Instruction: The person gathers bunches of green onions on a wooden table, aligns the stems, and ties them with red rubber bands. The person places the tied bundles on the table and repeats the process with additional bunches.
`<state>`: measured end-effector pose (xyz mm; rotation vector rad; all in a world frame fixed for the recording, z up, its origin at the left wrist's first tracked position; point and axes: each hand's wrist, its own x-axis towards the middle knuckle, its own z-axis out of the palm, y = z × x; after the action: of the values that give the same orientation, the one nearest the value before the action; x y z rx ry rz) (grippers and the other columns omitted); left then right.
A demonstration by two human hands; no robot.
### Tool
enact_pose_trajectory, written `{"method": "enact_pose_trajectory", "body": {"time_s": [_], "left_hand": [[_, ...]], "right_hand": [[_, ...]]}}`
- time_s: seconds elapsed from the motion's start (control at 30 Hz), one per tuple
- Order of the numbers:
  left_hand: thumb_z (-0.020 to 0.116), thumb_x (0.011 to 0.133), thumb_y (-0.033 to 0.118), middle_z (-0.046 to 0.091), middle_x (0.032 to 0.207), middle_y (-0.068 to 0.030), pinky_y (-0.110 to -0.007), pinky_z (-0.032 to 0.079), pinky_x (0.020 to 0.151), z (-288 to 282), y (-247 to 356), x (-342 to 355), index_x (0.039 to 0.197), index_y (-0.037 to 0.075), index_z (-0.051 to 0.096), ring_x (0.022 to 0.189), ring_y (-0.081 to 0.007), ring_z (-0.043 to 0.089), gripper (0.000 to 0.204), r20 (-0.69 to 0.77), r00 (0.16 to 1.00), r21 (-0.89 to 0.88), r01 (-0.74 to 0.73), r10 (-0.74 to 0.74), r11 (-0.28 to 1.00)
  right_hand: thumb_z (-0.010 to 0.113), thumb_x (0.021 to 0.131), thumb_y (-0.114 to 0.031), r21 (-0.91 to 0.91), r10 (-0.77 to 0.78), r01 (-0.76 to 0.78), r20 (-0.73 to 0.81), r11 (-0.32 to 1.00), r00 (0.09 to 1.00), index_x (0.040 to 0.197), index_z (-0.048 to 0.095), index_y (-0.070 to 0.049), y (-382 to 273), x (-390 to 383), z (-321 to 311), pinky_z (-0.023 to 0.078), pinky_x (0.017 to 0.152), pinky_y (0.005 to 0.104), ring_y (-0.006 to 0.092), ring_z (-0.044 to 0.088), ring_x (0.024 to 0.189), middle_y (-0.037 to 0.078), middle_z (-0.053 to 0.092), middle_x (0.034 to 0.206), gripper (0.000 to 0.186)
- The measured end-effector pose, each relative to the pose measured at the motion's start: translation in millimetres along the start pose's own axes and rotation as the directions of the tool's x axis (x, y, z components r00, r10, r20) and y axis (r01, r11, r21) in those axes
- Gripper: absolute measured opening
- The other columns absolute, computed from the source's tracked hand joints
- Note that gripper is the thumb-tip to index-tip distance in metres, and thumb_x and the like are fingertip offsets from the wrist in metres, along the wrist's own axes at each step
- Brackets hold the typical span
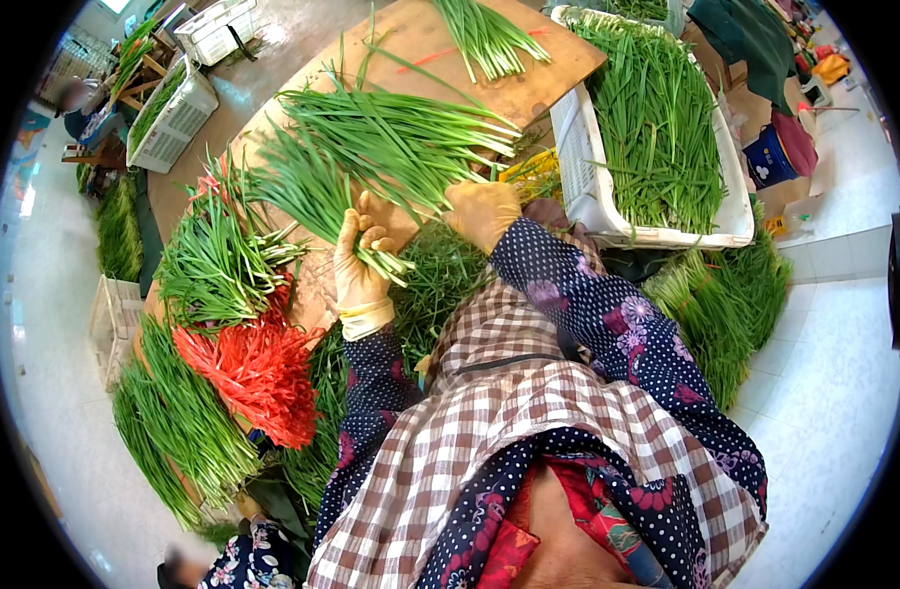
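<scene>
My left hand (359,275), in a pale yellow glove, is closed around a bunch of garlic chives (307,187). The white stem ends stick out below the fingers and the leaves point away to the upper left. My right hand (484,211), gloved too, has its fingers curled at the stem ends of a loose pile of garlic chives (391,128); it appears to pinch a few stalks, though the fingertips are partly hidden. That pile lies on a wooden board (391,39), just beyond both hands.
Left of my left hand lie bundled chives (214,270) and a heap of red plastic strips (258,368). A white crate (651,239) full of chives stands at right. More chives (720,314) lie beside me. A co-worker's flowered sleeve (253,560) shows at lower left.
</scene>
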<state>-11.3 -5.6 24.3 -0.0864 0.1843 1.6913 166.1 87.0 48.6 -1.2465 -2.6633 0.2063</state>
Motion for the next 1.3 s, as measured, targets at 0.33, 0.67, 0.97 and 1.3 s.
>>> {"method": "enact_pose_trajectory", "body": {"time_s": [0.33,0.67,0.97,1.3], "left_hand": [[0.062,0.085,0.016,0.056,0.067,0.0010,-0.020,0.043,0.051,27.4,-39.9,19.0,0.087,0.004,0.060,0.057,-0.0072,0.050,0.012,-0.328,0.924,0.575,0.031,0.196,0.817],[0.067,0.080,0.018,0.059,0.073,-0.0025,-0.021,0.042,0.050,8.7,-47.6,22.9,0.085,0.001,0.061,0.058,-0.0097,0.053,0.019,-0.332,0.884,0.714,0.007,0.330,0.700],[0.070,0.079,0.016,0.060,0.074,-0.0027,-0.023,0.047,0.056,30.2,-44.5,7.0,0.092,0.002,0.061,0.063,-0.0110,0.056,0.021,-0.308,0.861,0.637,-0.129,0.404,0.760],[0.067,0.081,0.019,0.059,0.066,-0.0003,-0.022,0.042,0.041,23.2,-30.9,4.8,0.083,0.006,0.063,0.049,-0.0084,0.051,0.014,-0.343,0.875,0.590,-0.082,0.342,0.803]], "right_hand": [[0.054,0.075,-0.034,0.530,0.056,-0.141,0.172,0.836,0.983,0.079,0.062,-0.007,-9.7,3.2,-19.2,0.048,0.064,0.0429,0.0318,0.061,0.071,0.016,0.063,0.074,0.028],[0.051,0.082,-0.038,0.364,0.030,-0.039,0.032,0.931,0.999,0.075,0.056,-0.006,-19.6,13.4,-0.4,0.047,0.053,0.0418,0.0306,0.061,0.060,0.015,0.061,0.065,0.033],[0.056,0.081,-0.028,0.308,-0.145,0.248,-0.320,0.918,0.936,0.069,0.052,-0.009,-42.3,-2.1,-2.4,0.043,0.042,0.0385,0.0290,0.056,0.048,0.010,0.056,0.055,0.023],[0.053,0.087,-0.015,0.901,0.194,0.005,-0.099,0.435,0.976,0.074,0.059,0.000,2.7,-29.4,-58.8,0.046,0.047,0.0282,0.0135,0.060,0.057,0.006,0.063,0.067,0.020]]}}
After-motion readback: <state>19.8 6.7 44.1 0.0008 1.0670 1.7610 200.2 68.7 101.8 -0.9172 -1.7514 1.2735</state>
